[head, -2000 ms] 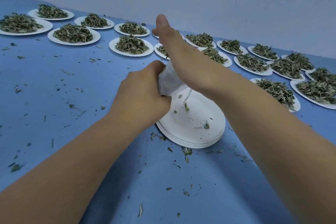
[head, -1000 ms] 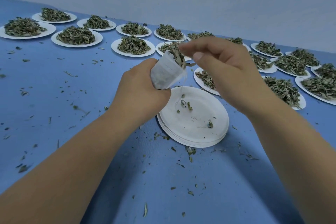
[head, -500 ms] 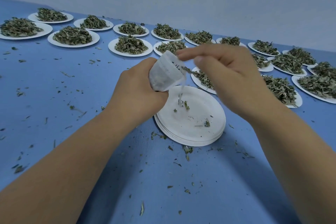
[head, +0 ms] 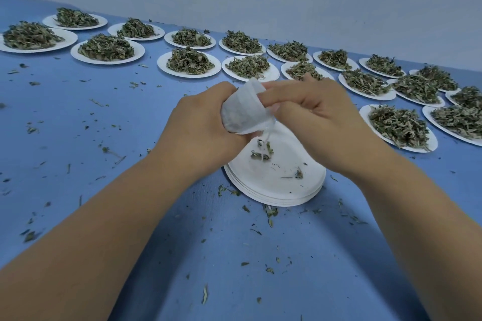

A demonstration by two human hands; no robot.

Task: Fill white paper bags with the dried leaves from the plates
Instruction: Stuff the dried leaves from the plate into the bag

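Note:
My left hand [head: 199, 130] grips a small white paper bag [head: 243, 113], held tilted above a stack of nearly empty white plates [head: 276, 190]. My right hand [head: 313, 112] pinches the bag's upper right edge with its fingertips. A thin white string hangs from the bag down to the top plate, where a few dried leaf scraps [head: 262, 151] lie. Whatever is inside the bag is hidden. Just to the right stands a plate heaped with dried leaves [head: 396, 125].
Several white plates piled with dried leaves [head: 189, 61] stand in rows along the far side of the blue table [head: 78, 125], close to the pale wall. Leaf crumbs are scattered over the table around the plate stack and to the left.
My right hand first pressed into the bag, then lifted leaves to its mouth. It has now dropped and closed its fingertips on the bag's edge; no leaves show at the opening.

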